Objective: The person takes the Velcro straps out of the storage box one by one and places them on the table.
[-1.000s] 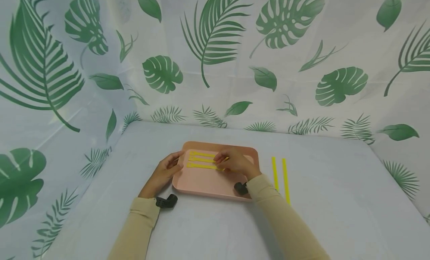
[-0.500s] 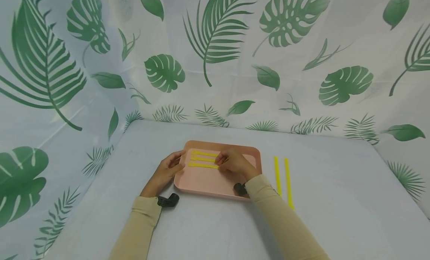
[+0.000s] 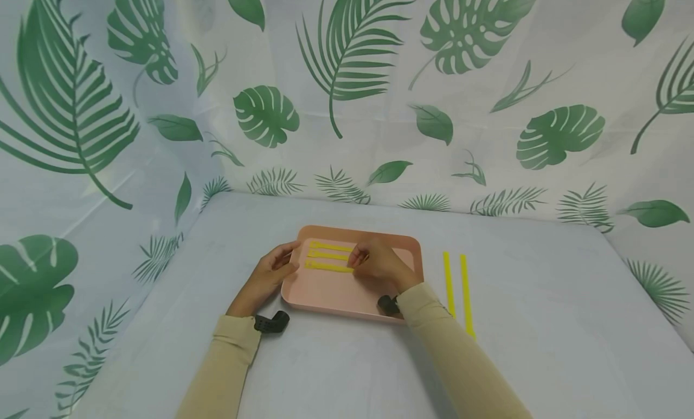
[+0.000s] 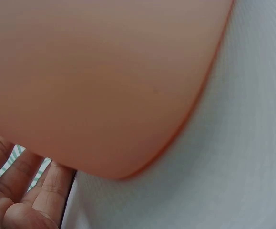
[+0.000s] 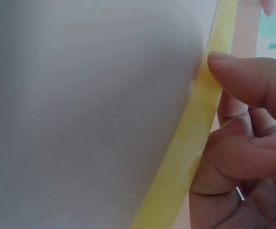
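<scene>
In the head view, several yellow straps lie side by side in the pink tray (image 3: 331,292), their slotted ends to the left. My right hand (image 3: 379,265) is over the tray and pinches the right part of the nearest yellow strap (image 3: 328,266). Close up in the right wrist view, the thumb lies on this strap (image 5: 190,152), with curled fingers behind it and a dotted patch on its surface. At the tray's left rim, my left hand (image 3: 268,274) rests with fingers and thumb spread apart. The tray wall partly hides its fingers (image 4: 54,191) in the left wrist view.
Two more yellow straps, a left one (image 3: 449,283) and a right one (image 3: 467,295), lie lengthwise on the white table (image 3: 542,322) to the right of the tray. A white curtain (image 3: 368,64) with green leaf prints rises behind the table and at both sides.
The view has shifted slightly. My right hand stays at the straps' right ends, and the nearest strap looks slightly shifted under it. The left hand keeps its place at the rim.
</scene>
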Available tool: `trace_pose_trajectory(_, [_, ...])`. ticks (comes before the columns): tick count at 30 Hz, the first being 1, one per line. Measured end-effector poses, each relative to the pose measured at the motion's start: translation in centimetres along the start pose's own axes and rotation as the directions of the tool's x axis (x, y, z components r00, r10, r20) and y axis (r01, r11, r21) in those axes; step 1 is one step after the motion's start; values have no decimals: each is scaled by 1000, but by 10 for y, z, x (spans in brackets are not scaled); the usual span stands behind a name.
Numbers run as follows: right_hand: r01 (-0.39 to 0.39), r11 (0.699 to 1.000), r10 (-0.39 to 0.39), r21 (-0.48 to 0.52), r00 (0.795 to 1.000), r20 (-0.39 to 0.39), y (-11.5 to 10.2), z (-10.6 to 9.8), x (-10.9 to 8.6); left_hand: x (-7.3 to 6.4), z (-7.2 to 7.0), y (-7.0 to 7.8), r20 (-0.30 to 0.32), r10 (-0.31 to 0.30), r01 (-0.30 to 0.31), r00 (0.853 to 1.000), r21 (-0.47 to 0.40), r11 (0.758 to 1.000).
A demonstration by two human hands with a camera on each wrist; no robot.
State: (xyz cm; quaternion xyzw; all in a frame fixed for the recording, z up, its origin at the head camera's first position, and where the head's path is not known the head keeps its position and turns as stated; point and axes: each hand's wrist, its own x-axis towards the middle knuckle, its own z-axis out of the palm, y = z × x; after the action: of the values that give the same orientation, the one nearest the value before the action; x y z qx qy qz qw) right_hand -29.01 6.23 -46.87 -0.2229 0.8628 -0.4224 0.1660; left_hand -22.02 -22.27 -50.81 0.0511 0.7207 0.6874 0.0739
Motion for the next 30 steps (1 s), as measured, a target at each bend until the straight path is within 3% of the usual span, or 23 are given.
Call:
trace_pose_trajectory(11, [21,1000,-21,-12,1000,-8,-13,-10,-10,1,-1,-1,-2,-15,15,1000,-6,1000])
trace_pose_trajectory(21, [94,995,-96,-27,993,-71,-16,-16,-17,1,0,-1,0,-17,17,1000,0,1000])
trace_pose_trajectory(30, [107,994,-106,-1,985,-136,-22,-21,-23,1,0,-1,2,-23,24,1000,-3,1000])
